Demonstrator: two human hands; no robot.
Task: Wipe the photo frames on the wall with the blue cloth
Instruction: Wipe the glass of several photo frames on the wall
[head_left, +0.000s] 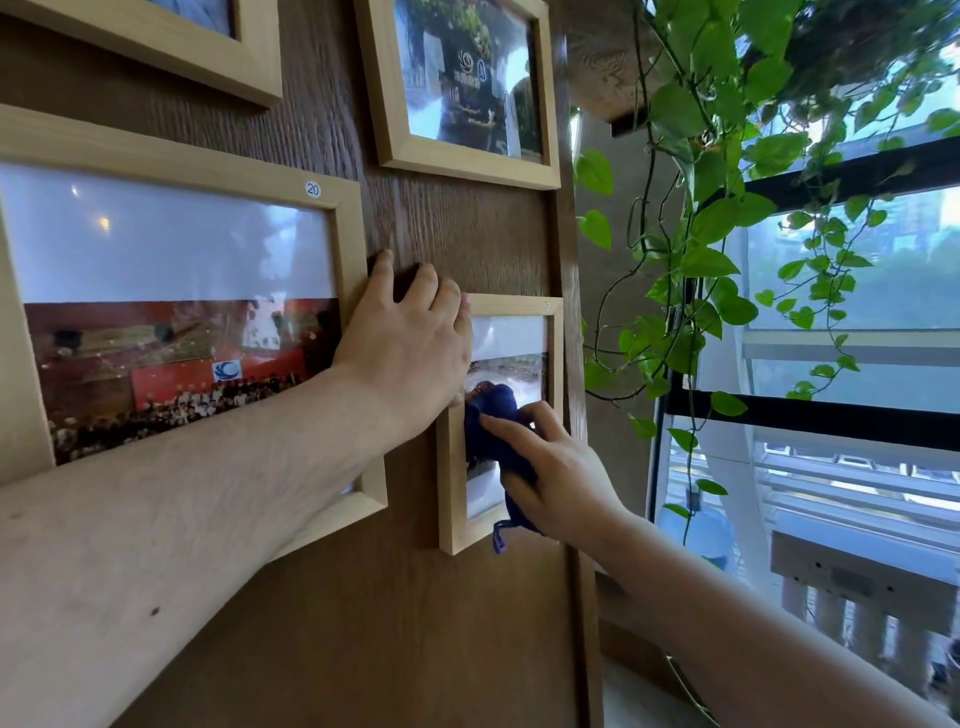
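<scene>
- Your right hand (558, 467) presses the blue cloth (493, 436) against the glass of the small frame (451, 488), which hangs near the right edge of the wall panel (426, 623).
- The fingers (511, 428) of that hand are bent and closed around the bunched cloth, with the index finger stretched across it toward the left.
- The cloth covers the middle and lower part of the small frame's picture; a loose corner of it hangs down past the frame's bottom rail.
- Your left hand (410, 353) lies flat on the wall, fingers (382, 275) spread apart and holding nothing, its fingertips resting on the bare wood between the frames.
- The outer side of that hand overlaps the upper left corner of the small frame, and its wrist crosses the right rail of the large frame (345, 249).
- The large frame sits toward the panel's left edge and bears a round sticker (312, 189) reading 20 on its top rail; your left forearm passes over its lower right corner.
- Another frame (384, 104) hangs above the small one near the panel's top edge, and a fourth frame (249, 57) shows partly at the top left corner.
- A trailing green plant (717, 218) hangs just beyond the panel's right edge, in front of a window (857, 312).
</scene>
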